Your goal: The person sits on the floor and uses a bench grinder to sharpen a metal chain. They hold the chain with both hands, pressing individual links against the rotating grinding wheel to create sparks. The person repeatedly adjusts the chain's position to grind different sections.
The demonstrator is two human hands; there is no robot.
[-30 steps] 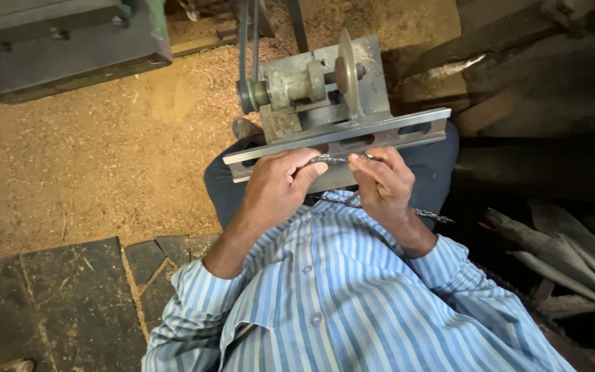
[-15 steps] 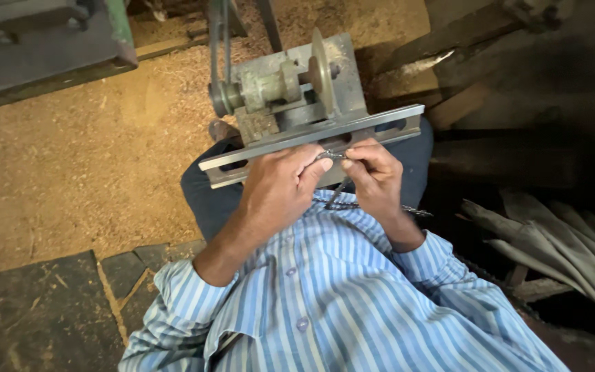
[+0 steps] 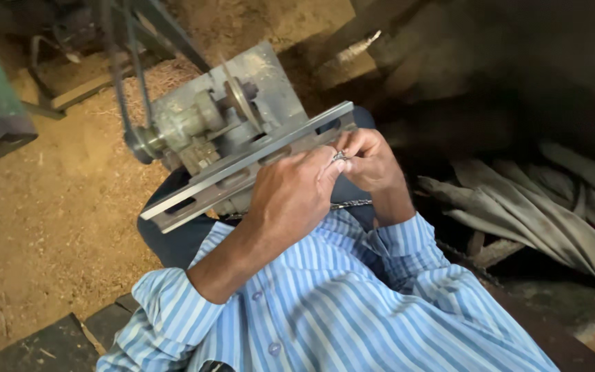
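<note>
Striped blue shirt (image 3: 352,310), nearest the camera, sleeves rolled, filling the lower frame from 5 to 7 o'clock; left hand (image 3: 290,196), just above it at centre, fingers curled shut around one end of a small metal piece (image 3: 339,156) and resting against the rail; right hand (image 3: 373,162), at its 2 o'clock and touching it fingertip to fingertip, pinched closed on the same piece, which sits between the two hands just beside the rail's right end; a thin twisted metal strand (image 3: 351,204) shows below the right wrist, its ends hidden; slotted steel rail (image 3: 242,169), a tool rest running from 8 to 2 o'clock across the machine's front; grinding wheel (image 3: 237,102), thin disc edge-on, behind the rail at 11 o'clock, on a grey bench grinder (image 3: 194,127) with pulley and drive belt (image 3: 122,83) rising to 11 o'clock. Risk, as judged: fingers lie close to the wheel, so a slip of the small piece could carry fingertips into it; a loose cuff or the strand could catch in belt or pulley; whether the wheel turns cannot be told. Floor (image 3: 43,207): sawdust-covered earth at 9 o'clock; dark boards (image 3: 29,348) at 7 o'clock; grey sacking (image 3: 538,207) heaped at 3 o'clock; shadowed workshop beyond.
</note>
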